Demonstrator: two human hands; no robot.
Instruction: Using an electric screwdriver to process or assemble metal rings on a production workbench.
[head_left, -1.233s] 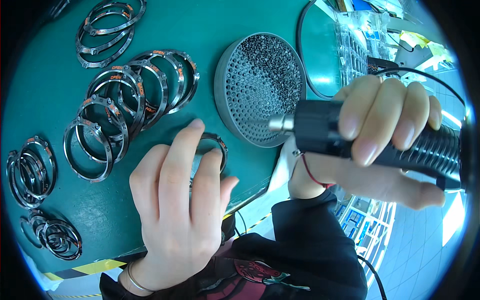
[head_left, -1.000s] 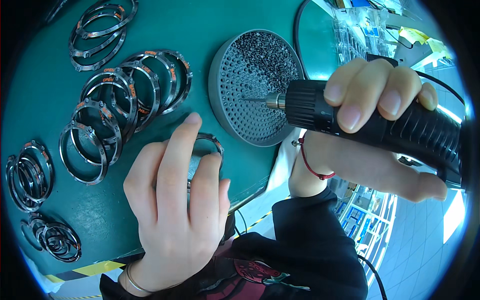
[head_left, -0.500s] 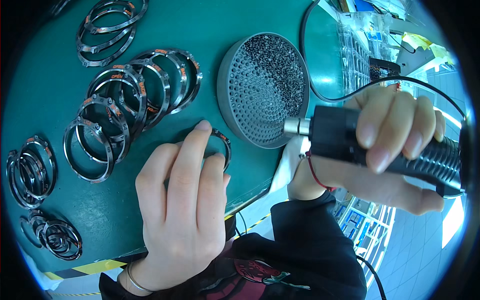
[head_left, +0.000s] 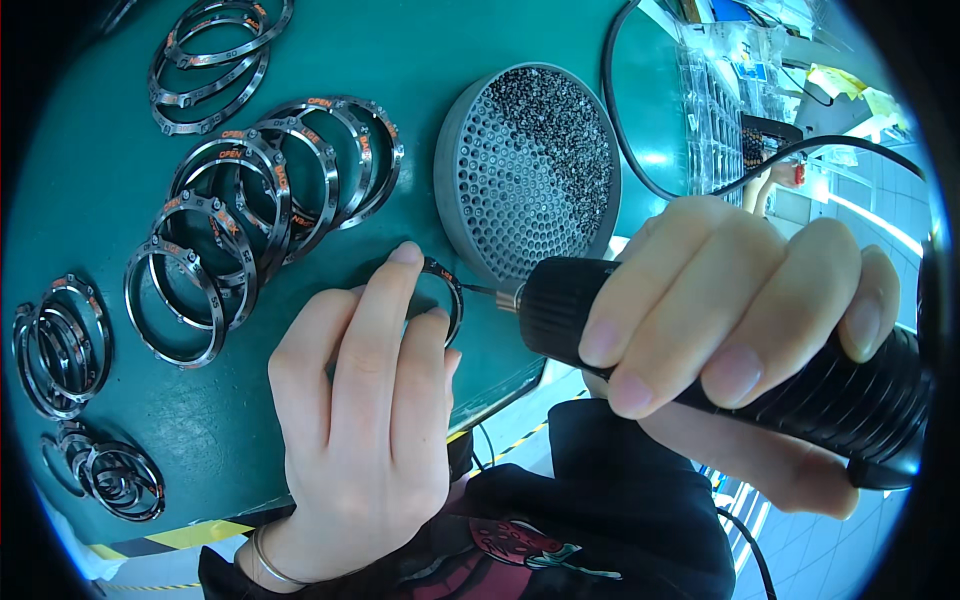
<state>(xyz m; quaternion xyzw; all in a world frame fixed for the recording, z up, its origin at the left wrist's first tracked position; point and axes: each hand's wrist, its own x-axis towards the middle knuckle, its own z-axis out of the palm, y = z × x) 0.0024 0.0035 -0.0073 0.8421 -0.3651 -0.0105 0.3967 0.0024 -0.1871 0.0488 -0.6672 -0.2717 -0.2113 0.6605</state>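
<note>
My left hand (head_left: 365, 400) presses a dark metal bezel ring (head_left: 458, 300) with orange and white markings against the green table. Its fingers cover much of the ring, and only the right side shows well. My right hand (head_left: 740, 310) is wrapped round a black electric screwdriver (head_left: 560, 305) with a ribbed grip. The tool lies almost level and its thin bit points left, its tip at or very near the ring's right edge; contact is hard to tell. Behind the bit stands a round grey dimpled dish (head_left: 452, 215) with many tiny dark screws (head_left: 575, 150) heaped along its far right side.
Overlapping bezel rings lie in the middle left (head_left: 215, 230), with another ring group (head_left: 215, 70) at the far left. Smaller ring piles (head_left: 120, 480) sit near the left front. A black cord (head_left: 640, 180) runs behind the dish. Clear plastic trays (head_left: 705, 130) stand at the far right.
My right hand has brought the screwdriver left and slightly down, so its bit is now at the ring. My left hand has stayed almost still on the ring.
</note>
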